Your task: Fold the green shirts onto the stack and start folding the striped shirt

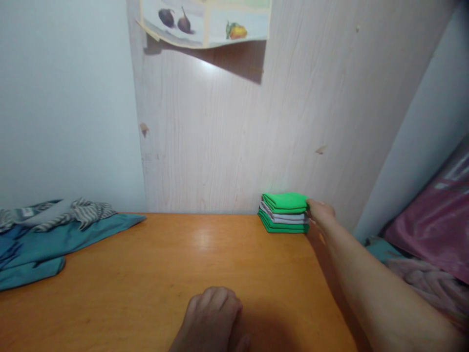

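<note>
Three folded cloths lie in a neat stack against the wall: a bright green folded cloth (286, 201) on top, a pale grey-lilac one (287, 217) in the middle and a darker green one (286, 228) at the bottom. My right hand (321, 211) reaches out to the stack's right side, its fingers closed at the edge of the top cloth; the fingertips are partly hidden. Nearer to me, my left hand (214, 313) rests on the table with its fingers curled under, and nothing shows in it.
The orange-brown wooden table (164, 259) meets a pale wood-grain wall panel (205, 146). Crumpled clothes, teal (91, 232) and striped (88, 212), lie at the left. Pink shiny fabric (432, 220) is at the right beyond my forearm. A fruit poster (205, 24) hangs above.
</note>
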A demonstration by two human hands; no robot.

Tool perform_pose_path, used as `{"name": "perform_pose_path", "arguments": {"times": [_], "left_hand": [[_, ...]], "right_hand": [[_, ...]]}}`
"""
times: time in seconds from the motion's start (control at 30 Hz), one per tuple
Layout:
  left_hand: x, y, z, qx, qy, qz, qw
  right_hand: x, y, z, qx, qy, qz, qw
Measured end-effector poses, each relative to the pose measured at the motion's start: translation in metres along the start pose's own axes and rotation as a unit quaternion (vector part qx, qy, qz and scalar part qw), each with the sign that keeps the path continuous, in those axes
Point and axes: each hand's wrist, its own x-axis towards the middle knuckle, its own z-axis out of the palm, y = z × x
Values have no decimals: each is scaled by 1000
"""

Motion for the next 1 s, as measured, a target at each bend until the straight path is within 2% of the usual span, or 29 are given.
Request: {"name": "perform_pose_path", "arguments": {"times": [0.17, 0.37, 0.47, 0.57, 0.77, 0.83, 1.0], "left_hand": [[-1, 2, -1, 7, 5, -2, 1000], [1, 3, -3, -3, -6, -11, 1000], [2, 4, -3, -8, -10, -18, 1000], [2, 3, -1, -10, -8, -18, 1000], [1, -2, 2, -19, -3, -7, 1000], [2, -2, 2, -18, -12, -12, 1000], [4, -1, 2, -20, -16, -13, 1000]], "right_hand": [[-7, 4, 0, -27, 14, 20, 999], [-9, 15, 1, -26, 27, -3, 999], [-5, 19, -5, -51, 62, -43, 996], [0, 18, -9, -84, 87, -110, 987], [-2, 25, 5, -178, 34, -255, 950], [-6, 32, 10, -198, 31, -261, 944], [-10, 43, 18, -179, 57, -245, 951]]}}
